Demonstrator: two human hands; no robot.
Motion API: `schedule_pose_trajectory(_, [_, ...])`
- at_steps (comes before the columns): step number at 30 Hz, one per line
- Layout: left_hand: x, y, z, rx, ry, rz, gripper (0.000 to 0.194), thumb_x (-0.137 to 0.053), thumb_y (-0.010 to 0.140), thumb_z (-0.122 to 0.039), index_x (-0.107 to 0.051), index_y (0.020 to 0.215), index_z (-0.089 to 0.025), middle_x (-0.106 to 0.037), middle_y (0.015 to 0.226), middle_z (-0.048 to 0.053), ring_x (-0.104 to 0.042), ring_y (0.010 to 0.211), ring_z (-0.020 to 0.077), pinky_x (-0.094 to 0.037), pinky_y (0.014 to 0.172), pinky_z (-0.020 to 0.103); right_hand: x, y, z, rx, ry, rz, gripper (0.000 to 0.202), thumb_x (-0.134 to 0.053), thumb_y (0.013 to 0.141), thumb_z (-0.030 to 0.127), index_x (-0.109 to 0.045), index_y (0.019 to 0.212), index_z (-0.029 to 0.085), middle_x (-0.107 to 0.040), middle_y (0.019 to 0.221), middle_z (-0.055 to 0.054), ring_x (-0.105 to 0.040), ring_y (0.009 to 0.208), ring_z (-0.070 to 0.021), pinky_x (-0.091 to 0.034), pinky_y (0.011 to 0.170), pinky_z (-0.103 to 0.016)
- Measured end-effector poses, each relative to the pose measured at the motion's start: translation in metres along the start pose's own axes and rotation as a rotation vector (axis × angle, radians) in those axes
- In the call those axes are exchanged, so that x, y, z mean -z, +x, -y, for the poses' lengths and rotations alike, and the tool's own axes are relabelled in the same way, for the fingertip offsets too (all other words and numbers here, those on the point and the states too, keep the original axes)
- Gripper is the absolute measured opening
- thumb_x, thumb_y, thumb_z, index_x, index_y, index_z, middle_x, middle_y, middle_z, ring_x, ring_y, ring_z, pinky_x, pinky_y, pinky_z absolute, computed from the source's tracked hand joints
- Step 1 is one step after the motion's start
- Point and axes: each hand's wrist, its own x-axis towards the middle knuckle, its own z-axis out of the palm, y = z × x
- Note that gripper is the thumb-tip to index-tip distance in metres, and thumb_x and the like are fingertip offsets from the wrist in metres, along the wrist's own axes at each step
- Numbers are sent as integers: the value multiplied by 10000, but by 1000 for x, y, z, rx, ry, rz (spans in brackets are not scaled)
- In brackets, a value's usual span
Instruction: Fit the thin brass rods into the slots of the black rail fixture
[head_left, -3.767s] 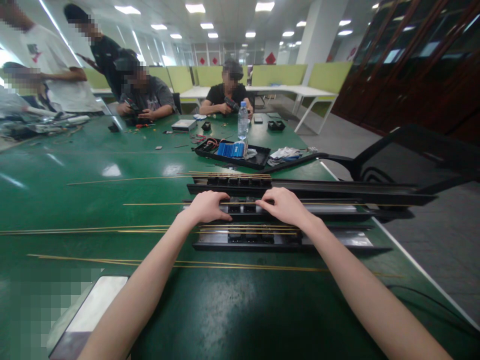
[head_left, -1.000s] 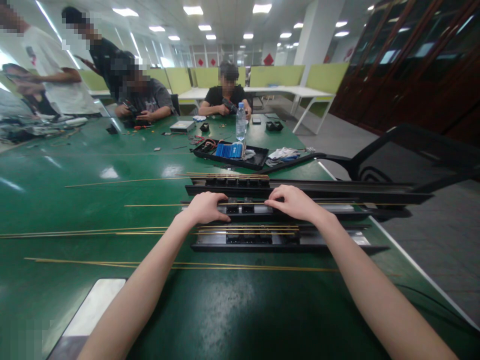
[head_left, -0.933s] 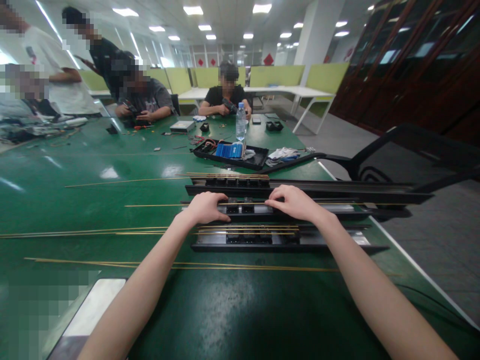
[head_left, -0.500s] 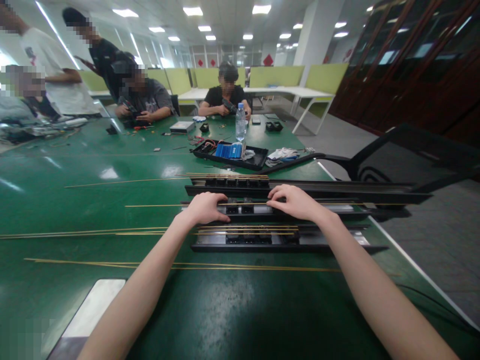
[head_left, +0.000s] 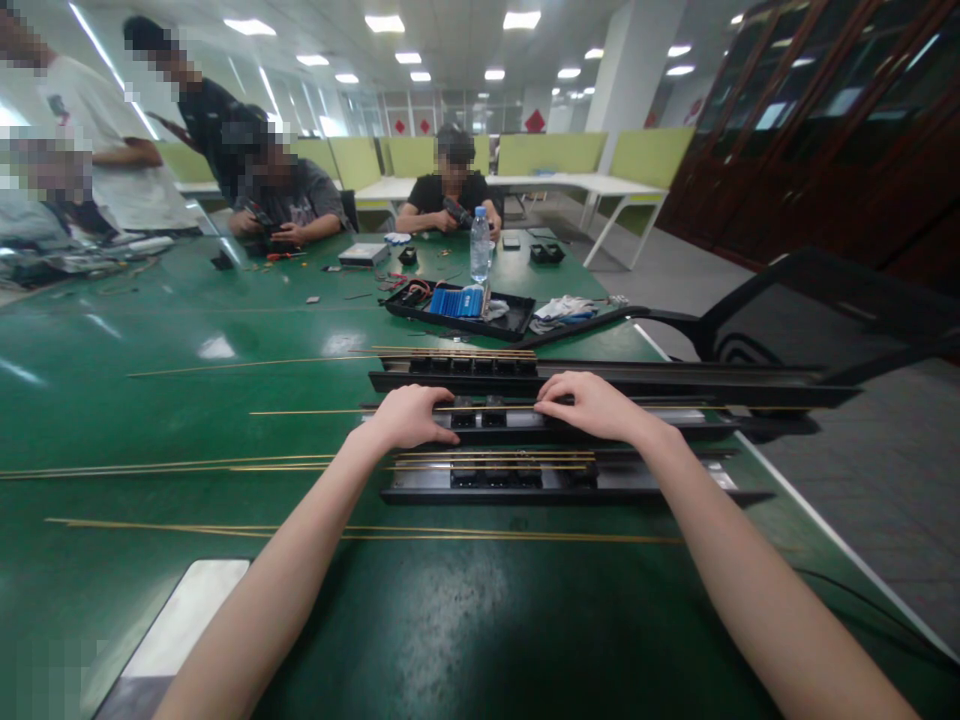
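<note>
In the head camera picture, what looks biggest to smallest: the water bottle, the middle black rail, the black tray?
1. Middle black rail, partly covered by the hands
2. Black tray
3. Water bottle

On the green table (head_left: 187,430), a clear bottle (head_left: 479,250) with a blue cap is stood upright behind a black tray (head_left: 519,320), in which a blue ribbed block (head_left: 456,301) is held. Beside the tray, what appear to be crumpled gloves (head_left: 565,312) are laid. A black chair (head_left: 840,320) is placed at the table's right edge. Farther back, white desks (head_left: 551,181) are bordered by yellow-green partitions (head_left: 551,153), and the far right is lined by a dark wooden cabinet (head_left: 817,130).
</note>
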Motion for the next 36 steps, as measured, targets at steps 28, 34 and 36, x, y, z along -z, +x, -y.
schedule_pose_trajectory(28, [-3,1,4,0,-14,-5,761,-680,648,-708,-627,1281,-289,-715,1212,65,-655,1105,315,-502,924,376,-43,24,36,-30,-164,-58,350,-461,986,432,-707,852,222,-748,887,-47,-665,838,-216,-420,723,-300])
schedule_pose_trajectory(34, [-3,1,4,-13,-2,-10,751,-679,654,-698,-632,1275,-278,-717,1203,67,-661,1089,314,-511,909,378,-41,24,41,-49,-204,-49,351,-466,987,423,-732,892,214,-757,925,-51,-669,868,-215,-424,737,-293])
schedule_pose_trajectory(36, [-3,1,4,-11,2,-13,755,-681,651,-700,-631,1277,-280,-717,1202,67,-661,1090,313,-512,907,375,-40,24,41,-45,-225,-56,361,-469,985,438,-740,898,216,-759,931,-49,-671,866,-215,-426,739,-297])
